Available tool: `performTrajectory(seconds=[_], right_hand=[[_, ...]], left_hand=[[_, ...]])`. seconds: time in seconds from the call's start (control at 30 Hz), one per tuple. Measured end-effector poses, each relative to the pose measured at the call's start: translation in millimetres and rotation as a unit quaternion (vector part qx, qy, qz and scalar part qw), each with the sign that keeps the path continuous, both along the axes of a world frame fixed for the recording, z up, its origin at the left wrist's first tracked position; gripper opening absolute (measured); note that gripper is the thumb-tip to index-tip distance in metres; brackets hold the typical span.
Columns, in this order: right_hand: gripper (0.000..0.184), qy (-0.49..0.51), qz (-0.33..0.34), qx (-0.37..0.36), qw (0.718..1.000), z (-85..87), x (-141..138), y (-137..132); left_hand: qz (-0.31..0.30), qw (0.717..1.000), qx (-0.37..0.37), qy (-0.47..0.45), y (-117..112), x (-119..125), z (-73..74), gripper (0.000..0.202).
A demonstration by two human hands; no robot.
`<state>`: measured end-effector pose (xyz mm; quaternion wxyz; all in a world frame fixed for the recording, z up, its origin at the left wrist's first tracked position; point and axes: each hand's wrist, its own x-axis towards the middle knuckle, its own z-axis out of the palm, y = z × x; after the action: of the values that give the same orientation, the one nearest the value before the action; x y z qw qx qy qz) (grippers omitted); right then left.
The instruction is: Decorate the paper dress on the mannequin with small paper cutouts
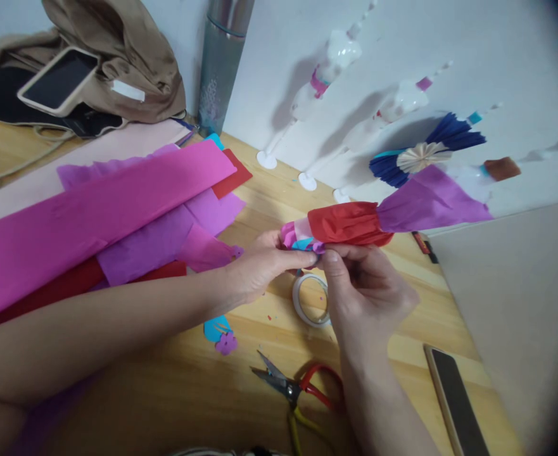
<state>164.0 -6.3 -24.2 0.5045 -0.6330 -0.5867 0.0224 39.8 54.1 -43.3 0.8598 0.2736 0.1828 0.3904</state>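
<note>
Both hands hold a paper-dressed doll (355, 221) lying sideways above the wooden table (174, 392). It wears a red crepe band in the middle and a purple crepe skirt (431, 202) flaring to the right. My left hand (259, 266) grips the doll's pink and blue end. My right hand (359, 285) pinches the same end from below, thumb and forefinger pressed together. A roll of clear tape (307, 304) lies on the table just under the hands.
Pink, purple and red crepe sheets (93, 221) cover the left of the table. Scissors (298, 386) with red and yellow handles lie in front; a phone (454, 399) at right. White doll figures (326, 69) and a blue paper fan (425, 155) lean on the wall. A bag, another phone and a bottle stand at back left.
</note>
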Motion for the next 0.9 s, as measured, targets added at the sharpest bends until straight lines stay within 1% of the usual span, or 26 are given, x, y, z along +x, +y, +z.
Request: performTrajectory(seconds=[0.17, 0.3, 0.4, 0.5, 0.57, 0.7, 0.8, 0.9], right_hand=[[0.010, 0.007, 0.006, 0.002, 1.000, 1.5, -1.0, 1.3], [0.009, 0.014, 0.018, 0.005, 1.000, 2.2, -0.3, 1.3], [0.006, 0.005, 0.031, 0.011, 0.999, 2.6, 1.1, -1.1], [0.003, -0.009, 0.024, 0.012, 1.000, 3.9, 1.9, -6.9], [0.006, -0.030, 0.027, 0.011, 0.999, 5.4, 1.8, -11.3], [0.014, -0.095, 0.078, 0.023, 0.992, 8.1, 0.9, -15.5], [0.014, -0.115, 0.069, 0.032, 0.990, 8.2, 0.1, -13.7], [0.014, -0.109, 0.055, 0.031, 0.992, 7.1, -0.4, -10.9]], left_hand=[[0.014, 1.000, 0.022, 0.013, 0.6, -0.3, -0.2, 0.021], [0.014, 1.000, 0.024, 0.010, 0.9, -1.0, 1.1, 0.020], [0.009, 1.000, 0.020, 0.017, 0.5, -1.6, 1.4, 0.018], [0.006, 1.000, 0.017, 0.015, -0.7, -2.0, 1.4, 0.021], [0.006, 1.000, 0.014, 0.017, -1.6, -2.0, 1.3, 0.023], [0.002, 1.000, 0.019, 0.017, -1.9, -1.2, 0.5, 0.023], [-0.001, 1.000, 0.026, 0.017, -0.8, -0.3, -0.7, 0.020], [-0.002, 1.000, 0.022, 0.017, 0.5, 0.1, -1.3, 0.024]])
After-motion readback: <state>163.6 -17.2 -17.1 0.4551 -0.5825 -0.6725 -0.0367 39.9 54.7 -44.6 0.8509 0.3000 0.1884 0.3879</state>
